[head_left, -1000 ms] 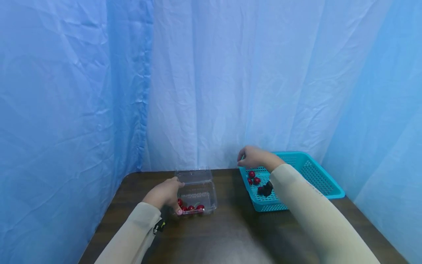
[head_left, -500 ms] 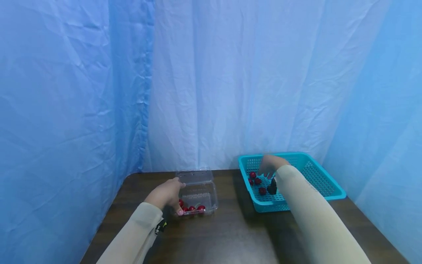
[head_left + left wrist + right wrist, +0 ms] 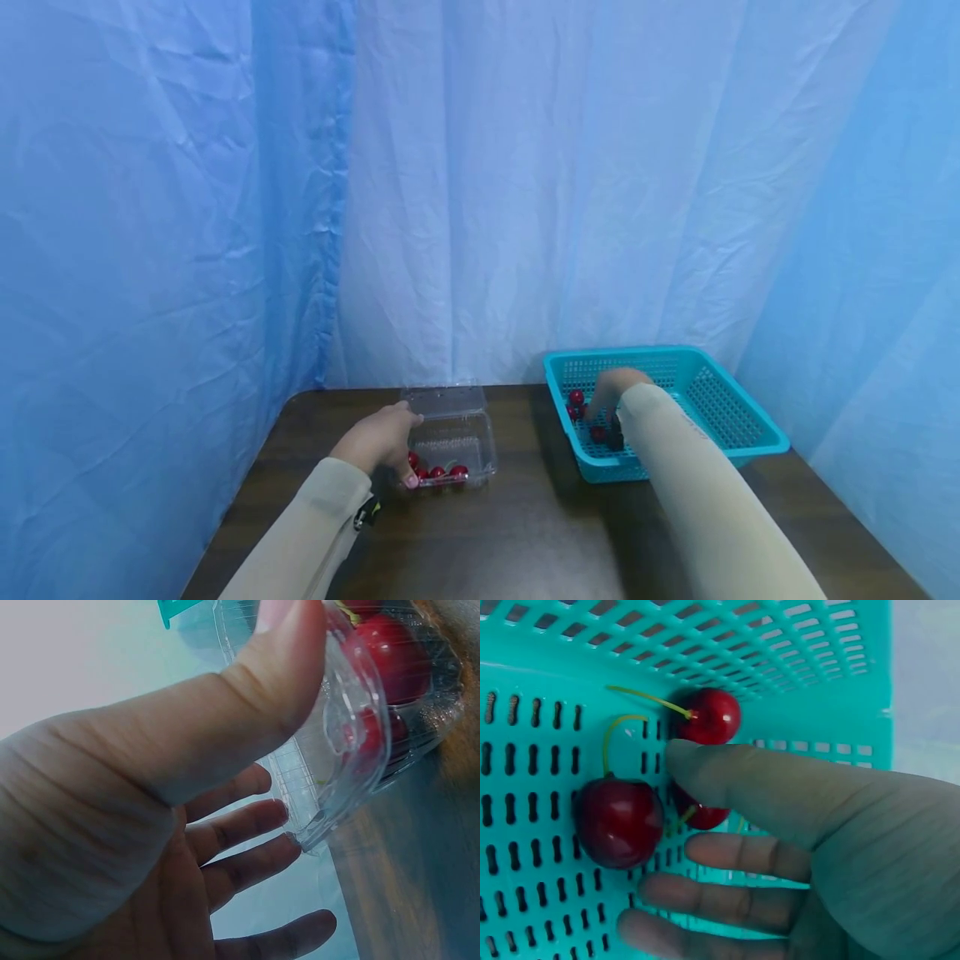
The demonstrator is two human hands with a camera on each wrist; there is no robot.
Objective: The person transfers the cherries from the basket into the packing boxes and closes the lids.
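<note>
Both hands are at work on opposite sides of the brown table (image 3: 525, 533). Reaching down into the teal basket (image 3: 720, 400), the right hand (image 3: 832, 847) has its fingers loosely extended and its thumb (image 3: 735, 780) laid over a small cherry (image 3: 701, 814), with a stemmed cherry (image 3: 709, 716) just above and a larger cherry (image 3: 619, 821) just beside; nothing is pinched yet. Meanwhile the left hand (image 3: 150, 825) steadies the open clear clamshell box (image 3: 450, 433), thumb over its rim and fingers beneath, with several cherries (image 3: 438, 472) already lying inside.

The work appears to be at the picking stage: choosing one fruit from the basket for the box. A sound next move would close thumb and forefinger gently on a single cherry, or on its stem, and lift it clear of the mesh without dragging its neighbours.
</note>
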